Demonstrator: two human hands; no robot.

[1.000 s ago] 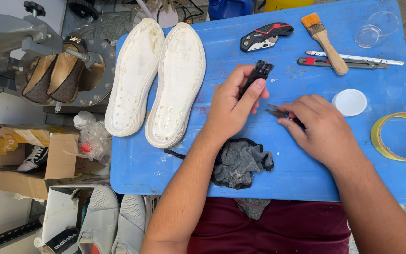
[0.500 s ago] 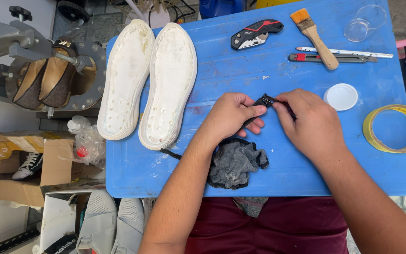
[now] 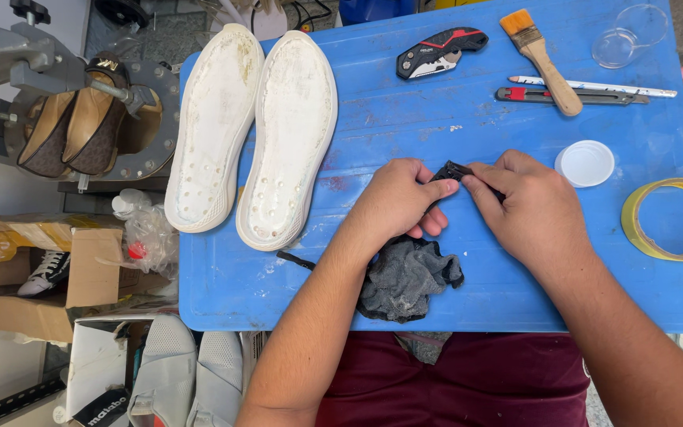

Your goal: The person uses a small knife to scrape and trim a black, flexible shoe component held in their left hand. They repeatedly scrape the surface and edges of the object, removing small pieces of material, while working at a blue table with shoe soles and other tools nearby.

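Hands now met mid-table — left hand (image 3: 395, 198) and right hand (image 3: 527, 204) pinch small black piece (image 3: 454, 170) between fingertips.

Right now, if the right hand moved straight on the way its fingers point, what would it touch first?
The right hand points left, so it would likely first meet the small black piece it pinches, then the left hand.

Small black piece (image 3: 454, 171) between fingertips

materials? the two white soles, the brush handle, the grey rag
Two white shoe soles: probably rubber or foam, matte, scuffed, with small moulded holes. Flat brush's handle: looks like bare light wood, unvarnished. Crumpled dark grey rag: knit fabric, soft folds, frayed edge.
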